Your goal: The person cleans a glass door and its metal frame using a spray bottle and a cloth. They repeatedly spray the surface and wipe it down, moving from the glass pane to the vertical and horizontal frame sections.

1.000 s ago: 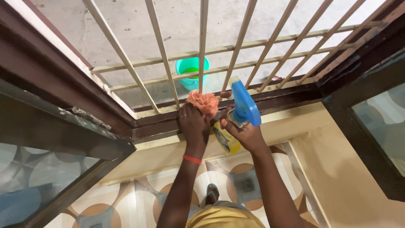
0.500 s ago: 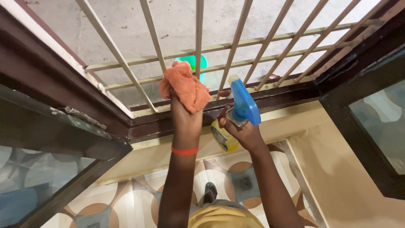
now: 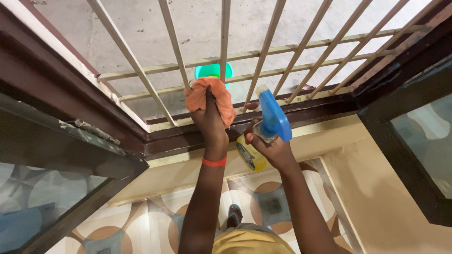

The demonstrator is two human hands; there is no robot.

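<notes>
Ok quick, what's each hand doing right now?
Left hand: closed on the orange cloth.
Right hand: closed on the spray bottle.

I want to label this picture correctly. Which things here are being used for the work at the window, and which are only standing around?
In use:
left hand gripping orange cloth against window grille
right hand holding spray bottle

Only standing around:
green bucket outside, beyond the bars
open window pane

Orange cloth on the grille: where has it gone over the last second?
The left hand carried the orange cloth up from the sill onto the grille bars, then slightly back down; it is now pressed on a bar. The right hand kept holding the spray bottle; the green bucket stayed put.
</notes>
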